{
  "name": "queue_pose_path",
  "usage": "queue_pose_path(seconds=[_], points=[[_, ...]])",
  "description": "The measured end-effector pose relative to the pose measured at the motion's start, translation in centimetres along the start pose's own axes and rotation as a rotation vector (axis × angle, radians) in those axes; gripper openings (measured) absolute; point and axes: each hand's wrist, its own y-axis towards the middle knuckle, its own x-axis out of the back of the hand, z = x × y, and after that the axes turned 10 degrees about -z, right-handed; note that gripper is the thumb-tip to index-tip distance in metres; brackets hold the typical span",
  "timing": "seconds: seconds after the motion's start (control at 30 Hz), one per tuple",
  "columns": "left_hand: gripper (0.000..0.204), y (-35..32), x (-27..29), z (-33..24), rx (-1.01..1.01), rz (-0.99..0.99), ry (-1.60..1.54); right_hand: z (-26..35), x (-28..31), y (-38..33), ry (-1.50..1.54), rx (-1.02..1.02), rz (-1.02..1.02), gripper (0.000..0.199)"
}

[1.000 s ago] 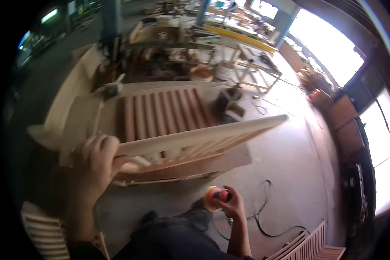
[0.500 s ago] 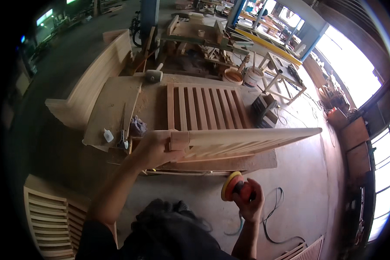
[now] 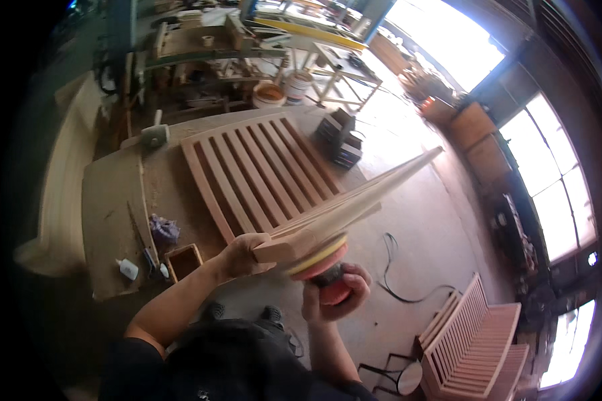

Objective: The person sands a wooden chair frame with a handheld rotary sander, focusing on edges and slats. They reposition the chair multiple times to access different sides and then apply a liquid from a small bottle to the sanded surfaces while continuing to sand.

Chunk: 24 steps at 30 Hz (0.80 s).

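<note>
— Workshop floor and a low work table (image 3: 114, 220) fill my view; a second slatted panel (image 3: 261, 170) lies flat on the table beyond my hands. What have I got hold of?

— My left hand (image 3: 244, 254) is curled tight round the near end of a slatted wooden frame (image 3: 354, 200), held edge-up and slanting away to the far right. My right hand (image 3: 338, 294) is closed round a red orbital sander (image 3: 324, 267), its yellow pad pressed up against the underside of that near end.

— Which step, then?

— Sanding the frame's end, I'd judge. Next calls for a steady left grip while the pad travels along the rail, minding the black cable (image 3: 398, 277) on the floor at right.
</note>
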Motion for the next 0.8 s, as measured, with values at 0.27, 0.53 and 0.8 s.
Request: queue_pose_path(seconds=[0.27, 0.53, 0.8], points=[[0.023, 1.2, -0.2, 2.5, -0.129, 0.038, -0.007, 2.0, -3.0, -0.3, -0.001, -0.115, -0.151, 0.064], [0.020, 1.2, -0.3, 2.5, -0.343, -0.107, 0.003, 12.7, -3.6, 16.5, -0.534, 0.046, 0.745, 0.047], [0.019, 1.8, -1.1, 3.8, -0.343, -0.169, 0.012, 9.3, -17.3, 24.2, -0.819, 0.052, 1.795, 0.041]])
